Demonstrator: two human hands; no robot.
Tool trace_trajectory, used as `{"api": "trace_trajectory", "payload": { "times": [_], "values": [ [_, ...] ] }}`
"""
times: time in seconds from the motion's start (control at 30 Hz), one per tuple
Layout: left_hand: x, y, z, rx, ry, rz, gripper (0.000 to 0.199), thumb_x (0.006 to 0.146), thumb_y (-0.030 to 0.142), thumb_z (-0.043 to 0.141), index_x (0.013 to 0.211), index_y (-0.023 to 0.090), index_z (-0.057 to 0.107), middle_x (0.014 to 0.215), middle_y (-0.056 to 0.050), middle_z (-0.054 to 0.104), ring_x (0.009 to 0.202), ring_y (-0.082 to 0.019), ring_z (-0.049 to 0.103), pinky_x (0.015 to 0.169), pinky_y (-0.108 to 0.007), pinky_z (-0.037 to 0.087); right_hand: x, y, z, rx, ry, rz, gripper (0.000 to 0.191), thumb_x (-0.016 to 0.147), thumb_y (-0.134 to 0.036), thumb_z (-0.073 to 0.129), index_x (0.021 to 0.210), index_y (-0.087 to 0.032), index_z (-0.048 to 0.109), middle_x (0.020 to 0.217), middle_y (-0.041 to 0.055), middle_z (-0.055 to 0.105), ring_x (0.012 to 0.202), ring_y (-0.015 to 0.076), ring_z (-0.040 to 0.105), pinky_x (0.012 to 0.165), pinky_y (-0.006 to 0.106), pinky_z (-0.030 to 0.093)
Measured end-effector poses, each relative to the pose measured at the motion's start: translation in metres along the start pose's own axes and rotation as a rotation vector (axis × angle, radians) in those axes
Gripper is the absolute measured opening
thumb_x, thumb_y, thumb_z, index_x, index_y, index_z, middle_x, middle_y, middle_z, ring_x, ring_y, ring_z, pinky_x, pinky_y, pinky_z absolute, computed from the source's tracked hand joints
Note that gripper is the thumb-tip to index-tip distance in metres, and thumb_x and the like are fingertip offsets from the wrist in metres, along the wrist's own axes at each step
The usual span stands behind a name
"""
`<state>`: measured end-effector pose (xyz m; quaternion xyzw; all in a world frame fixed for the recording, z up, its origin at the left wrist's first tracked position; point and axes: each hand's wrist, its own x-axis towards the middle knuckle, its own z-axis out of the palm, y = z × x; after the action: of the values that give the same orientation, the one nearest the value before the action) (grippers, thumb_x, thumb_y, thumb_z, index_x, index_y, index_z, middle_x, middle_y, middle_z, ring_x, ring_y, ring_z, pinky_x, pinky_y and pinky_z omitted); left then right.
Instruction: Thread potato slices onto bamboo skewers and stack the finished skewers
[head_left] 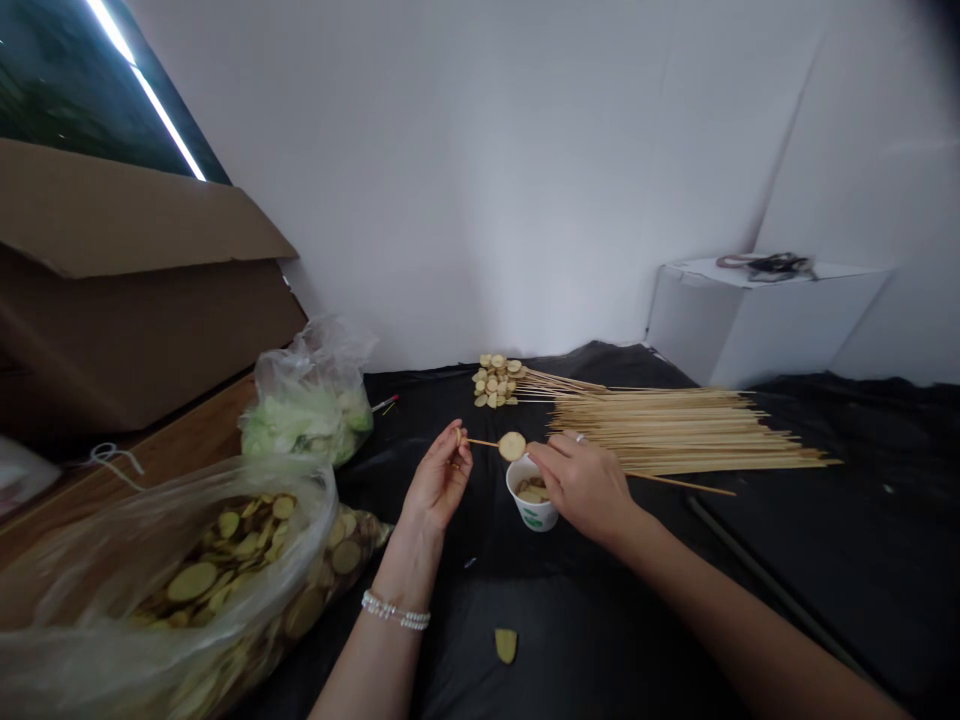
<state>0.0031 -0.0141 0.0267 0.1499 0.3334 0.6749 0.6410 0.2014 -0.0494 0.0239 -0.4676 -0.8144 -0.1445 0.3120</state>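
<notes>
Hands, two of them, reach up from the bottom edge, one on each side of one white paper cup. The left hand is left of the cup, palm turned up, fingers bent. Its grip is pinched on the left end of one thin stick. Two strings of white beads go around that wrist. The right hand is by the cup's right side, back up, fingers pointing left. Its grip looks closed on the same stick, but the hand hides much of it.

One round slice is on the stick, by the cup's back left rim. More slices sit inside the cup, and I cannot count them.

One loose slice lies in front of the cup on the black sheet. Left of the cup are one big clear bag full of slices and, farther back, one smaller bag with pale green food. Behind the cup is one bunch of slices on sticks. Right of the cup is one big pile of sticks, too many to count.
</notes>
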Motion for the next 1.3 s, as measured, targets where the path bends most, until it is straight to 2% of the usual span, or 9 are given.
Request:
{"api": "trace_trajectory", "payload": {
  "times": [0.47,0.83,1.0,1.17,1.3],
  "values": [
    [0.002,-0.005,-0.005,0.184,0.058,0.209,0.016,0.076,0.0,0.061,0.087,0.008,0.07,0.076,-0.009,0.07,0.062,-0.008,0.064,0.056,-0.013,0.052,-0.003,-0.005,0.005,-0.054,0.052,-0.03,0.012,0.082,-0.013,0.053,0.078,-0.02,0.063,0.07,0.0013,0.056,0.075,0.0161,0.046,0.061,0.029,0.024],
    [0.0,-0.011,-0.006,0.272,0.061,0.332,0.02,0.064,0.008,0.076,0.084,0.01,0.072,0.077,-0.007,0.071,0.066,-0.008,0.065,0.059,-0.013,0.05,-0.005,-0.007,0.01,-0.064,0.055,-0.029,0.012,0.082,-0.013,0.053,0.08,-0.019,0.063,0.07,0.0012,0.057,0.074,0.0158,0.045,0.062,0.029,0.025],
    [0.001,-0.009,-0.005,0.251,0.06,0.291,0.026,0.069,0.006,0.072,0.094,0.012,0.07,0.08,-0.008,0.071,0.065,-0.008,0.065,0.058,-0.014,0.051,-0.005,-0.006,0.008,-0.045,0.025,0.004,0.012,0.081,-0.013,0.053,0.079,-0.021,0.063,0.071,0.0008,0.057,0.074,0.0156,0.046,0.061,0.029,0.025],
    [0.0,-0.003,-0.005,0.203,0.069,0.131,0.013,0.077,0.004,0.064,0.086,0.009,0.07,0.072,-0.005,0.069,0.057,-0.006,0.062,0.052,-0.013,0.051,-0.004,-0.006,0.007,-0.05,0.045,-0.006,0.013,0.082,-0.014,0.052,0.08,-0.02,0.063,0.071,0.0014,0.057,0.075,0.0159,0.046,0.061,0.029,0.025],
    [-0.001,0.0,-0.004,0.169,0.07,0.114,0.013,0.078,0.001,0.06,0.083,0.008,0.07,0.069,-0.005,0.067,0.055,-0.005,0.061,0.053,-0.012,0.051,-0.004,-0.006,0.008,-0.049,0.094,-0.03,0.014,0.084,-0.014,0.05,0.083,-0.019,0.063,0.07,0.002,0.057,0.075,0.0165,0.046,0.063,0.029,0.026]
  ]
}}
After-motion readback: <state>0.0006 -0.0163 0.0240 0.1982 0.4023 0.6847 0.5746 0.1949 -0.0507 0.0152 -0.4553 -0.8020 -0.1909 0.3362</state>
